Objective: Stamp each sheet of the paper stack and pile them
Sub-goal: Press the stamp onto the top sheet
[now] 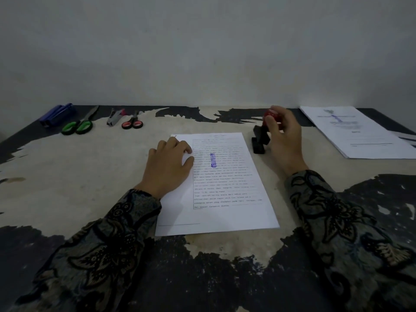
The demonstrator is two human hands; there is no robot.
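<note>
While the left hand [167, 167] rests with relaxed fingers on the stamped sheet [221, 188] at the worktop's [67, 176] near middle, the right hand [284, 136] grips the stamp [261, 138] just beyond; a paper pile [360, 134] occupies the far right corner.

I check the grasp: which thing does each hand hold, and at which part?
The right hand grips the stamp by its red knob, fingers curled round it. The left hand holds nothing; it rests on the sheet.

Blue "APPROVED" stamp mark [213, 160] on sheet [227, 199].
</note>
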